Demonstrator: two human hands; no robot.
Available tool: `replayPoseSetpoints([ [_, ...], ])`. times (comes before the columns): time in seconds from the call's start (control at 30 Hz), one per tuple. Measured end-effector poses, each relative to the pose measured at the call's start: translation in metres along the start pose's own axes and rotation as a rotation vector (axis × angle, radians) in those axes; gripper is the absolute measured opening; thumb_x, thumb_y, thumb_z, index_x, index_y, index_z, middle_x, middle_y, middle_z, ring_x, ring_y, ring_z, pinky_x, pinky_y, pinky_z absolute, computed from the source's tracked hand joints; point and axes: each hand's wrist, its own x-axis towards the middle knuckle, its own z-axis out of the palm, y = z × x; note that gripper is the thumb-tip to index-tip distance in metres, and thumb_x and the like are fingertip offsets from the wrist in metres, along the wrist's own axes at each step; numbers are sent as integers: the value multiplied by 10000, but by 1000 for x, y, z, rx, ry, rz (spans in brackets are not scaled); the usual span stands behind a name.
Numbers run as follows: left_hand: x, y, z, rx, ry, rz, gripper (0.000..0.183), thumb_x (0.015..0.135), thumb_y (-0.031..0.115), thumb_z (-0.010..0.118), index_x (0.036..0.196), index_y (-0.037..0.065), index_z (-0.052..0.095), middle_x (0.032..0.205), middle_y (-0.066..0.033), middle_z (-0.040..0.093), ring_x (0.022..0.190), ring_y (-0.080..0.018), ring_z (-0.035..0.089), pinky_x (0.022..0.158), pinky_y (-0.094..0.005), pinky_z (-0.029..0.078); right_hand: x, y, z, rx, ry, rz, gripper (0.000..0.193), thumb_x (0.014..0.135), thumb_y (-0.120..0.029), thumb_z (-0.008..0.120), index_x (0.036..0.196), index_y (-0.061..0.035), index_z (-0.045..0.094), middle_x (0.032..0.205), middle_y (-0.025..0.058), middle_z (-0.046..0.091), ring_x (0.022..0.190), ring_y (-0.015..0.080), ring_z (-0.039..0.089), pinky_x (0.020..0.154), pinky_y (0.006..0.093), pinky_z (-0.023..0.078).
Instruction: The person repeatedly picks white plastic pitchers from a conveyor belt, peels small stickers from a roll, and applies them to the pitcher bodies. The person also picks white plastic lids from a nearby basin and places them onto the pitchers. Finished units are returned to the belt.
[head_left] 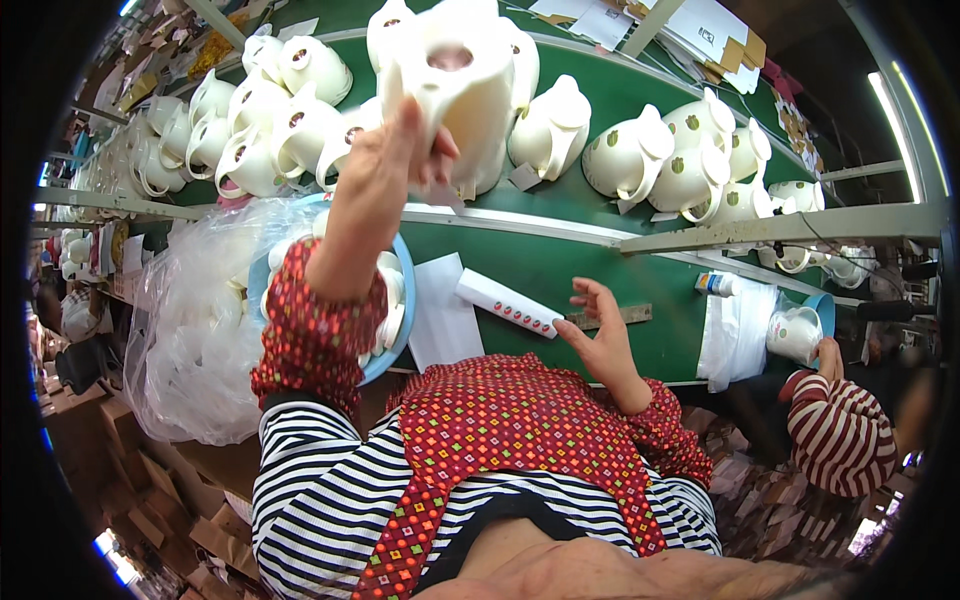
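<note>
My left hand (385, 155) is raised and closed on a cream-white jug (475, 105), which is close and partly blurred. Its handle side faces me, and a dark reddish spot shows near its top. My right hand (605, 340) holds nothing, fingers apart, above the green bench. Beside its thumb lies a long white strip (495, 297) with a row of red stickers at one end. A flat ruler-like bar (630, 315) lies just past the fingers. Under the strip's left end is a white paper sheet (440, 325).
More cream jugs stand in groups along the green conveyor (620, 75), left and right. A blue basin (405, 345) of white pieces and a clear plastic bag (190, 330) sit at left. At right lie white bags (735, 335); a co-worker's hand (828, 360) touches another jug.
</note>
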Motion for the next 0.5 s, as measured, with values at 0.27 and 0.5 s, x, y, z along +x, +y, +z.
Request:
replayPoseSetpoints([
  [0.27, 182, -123, -59, 31, 225, 111, 693, 1096, 533, 450, 668, 17, 628, 586, -55, 580, 522, -123, 533, 522, -268, 408, 23, 16, 11, 10, -119, 68, 480, 906, -153, 785, 1327, -14, 600, 1261, 80, 622, 1123, 179, 628, 988, 340, 489],
  [0.5, 221, -234, -83, 293, 329, -125, 829, 1075, 584, 320, 581, -3, 635, 541, -100, 605, 529, -206, 607, 590, -323, 488, 52, 91, 41, -357, -129, -31, 571, 801, -178, 852, 1299, -30, 614, 1157, 159, 641, 1044, 316, 635, 936, 388, 518],
])
